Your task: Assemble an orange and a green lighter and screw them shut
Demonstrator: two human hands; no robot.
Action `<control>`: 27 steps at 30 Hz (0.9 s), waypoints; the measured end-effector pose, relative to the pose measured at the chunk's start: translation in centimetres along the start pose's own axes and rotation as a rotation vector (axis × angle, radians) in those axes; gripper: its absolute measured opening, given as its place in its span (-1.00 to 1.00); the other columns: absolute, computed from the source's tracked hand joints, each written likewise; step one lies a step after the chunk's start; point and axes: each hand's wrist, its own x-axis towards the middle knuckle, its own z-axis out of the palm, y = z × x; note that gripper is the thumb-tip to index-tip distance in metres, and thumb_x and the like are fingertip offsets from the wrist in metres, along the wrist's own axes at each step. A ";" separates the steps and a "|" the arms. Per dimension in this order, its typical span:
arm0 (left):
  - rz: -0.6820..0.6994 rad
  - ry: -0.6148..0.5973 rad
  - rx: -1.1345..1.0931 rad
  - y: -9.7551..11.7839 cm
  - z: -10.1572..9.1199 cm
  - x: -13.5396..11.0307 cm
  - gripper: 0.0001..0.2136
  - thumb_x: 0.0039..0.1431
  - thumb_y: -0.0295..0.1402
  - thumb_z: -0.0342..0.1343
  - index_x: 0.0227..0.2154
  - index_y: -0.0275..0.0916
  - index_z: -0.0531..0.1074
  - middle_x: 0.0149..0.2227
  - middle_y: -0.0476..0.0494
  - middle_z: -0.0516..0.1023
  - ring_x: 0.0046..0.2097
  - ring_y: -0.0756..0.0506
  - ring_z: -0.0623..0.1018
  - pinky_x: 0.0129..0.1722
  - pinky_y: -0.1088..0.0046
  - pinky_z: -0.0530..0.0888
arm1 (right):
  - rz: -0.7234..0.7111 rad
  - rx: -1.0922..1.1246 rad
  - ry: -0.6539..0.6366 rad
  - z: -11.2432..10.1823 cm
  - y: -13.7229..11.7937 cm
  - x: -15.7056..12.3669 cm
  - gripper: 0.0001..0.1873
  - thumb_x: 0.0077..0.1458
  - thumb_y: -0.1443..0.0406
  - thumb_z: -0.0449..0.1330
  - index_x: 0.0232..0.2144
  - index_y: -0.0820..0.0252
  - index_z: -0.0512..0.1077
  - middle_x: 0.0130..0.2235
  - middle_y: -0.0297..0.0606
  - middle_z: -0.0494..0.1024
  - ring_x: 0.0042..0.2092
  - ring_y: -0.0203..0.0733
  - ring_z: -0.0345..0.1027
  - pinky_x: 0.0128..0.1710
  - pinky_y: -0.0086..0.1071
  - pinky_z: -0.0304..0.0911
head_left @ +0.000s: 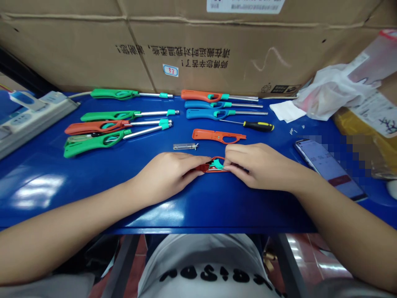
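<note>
The orange shell lies between your hands, low over the near part of the desk, its long axis running left to right, roughly along the front edge. Your left hand has its thumb and fingers closed narrowly on the left end; your right hand is pinched at the right end, though you cannot tell whether it also grips a small part inside. The teal trigger shows in the gap between, nearer your right fingertips. The matching orange cover lies just beyond, nearly parallel to the shell, its right end near your right hand, the nearer of the two. The clear tube lies just past your left hand, also lengthwise left to right.
</note>
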 end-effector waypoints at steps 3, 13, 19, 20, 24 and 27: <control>-0.009 -0.007 -0.002 0.0 -0.1 0.0 -0.71 0.38 -0.36 0.13 0.12 -0.21 0.49 -0.04 -0.13 0.69 -0.08 -0.17 0.71 -0.12 0.32 0.63 | -0.001 0.026 0.007 -0.1 0.1 0.0 -0.84 0.35 0.33 0.05 -0.30 0.18 0.38 -0.26 -0.29 0.47 -0.30 -0.23 0.33 -0.30 -0.35 0.13; 0.003 0.002 0.002 0.0 0.1 0.2 -0.69 0.39 -0.38 0.09 0.14 -0.23 0.46 0.05 -0.15 0.64 0.03 -0.17 0.65 -0.04 0.32 0.60 | -0.033 -0.022 0.042 -0.2 0.1 0.1 -0.80 0.37 0.34 0.01 -0.31 0.19 0.38 -0.27 -0.27 0.47 -0.31 -0.23 0.31 -0.31 -0.36 0.14; -0.001 -0.031 -0.016 0.1 -0.1 0.5 -0.75 0.38 -0.40 0.09 0.05 -0.21 0.53 0.06 -0.14 0.62 0.04 -0.16 0.63 0.04 0.29 0.57 | -0.053 -0.074 0.052 -0.1 0.1 -0.1 -0.83 0.37 0.34 0.03 -0.28 0.19 0.38 -0.25 -0.26 0.49 -0.31 -0.22 0.31 -0.30 -0.35 0.14; -0.003 -0.036 -0.021 0.1 -0.1 0.6 -0.75 0.38 -0.40 0.08 0.04 -0.21 0.53 0.06 -0.14 0.62 0.05 -0.16 0.62 0.04 0.29 0.57 | -0.051 -0.078 0.046 -0.1 0.1 -0.1 -0.82 0.37 0.34 0.02 -0.28 0.18 0.39 -0.25 -0.26 0.49 -0.31 -0.22 0.31 -0.31 -0.35 0.14; -0.024 -0.044 -0.025 0.3 -0.2 0.6 -0.76 0.37 -0.40 0.08 0.03 -0.21 0.53 0.05 -0.15 0.62 0.05 -0.16 0.62 0.04 0.28 0.56 | -0.025 -0.097 0.011 -0.1 -0.1 0.0 -0.80 0.38 0.32 0.00 -0.28 0.18 0.39 -0.25 -0.25 0.51 -0.31 -0.21 0.33 -0.31 -0.34 0.13; -0.035 -0.049 -0.037 0.3 -0.2 0.6 -0.76 0.36 -0.41 0.08 0.02 -0.20 0.53 0.05 -0.15 0.63 0.05 -0.17 0.61 0.05 0.28 0.55 | -0.007 -0.103 0.001 0.0 -0.1 0.1 -0.80 0.38 0.32 0.00 -0.27 0.18 0.40 -0.25 -0.25 0.51 -0.31 -0.20 0.34 -0.32 -0.33 0.12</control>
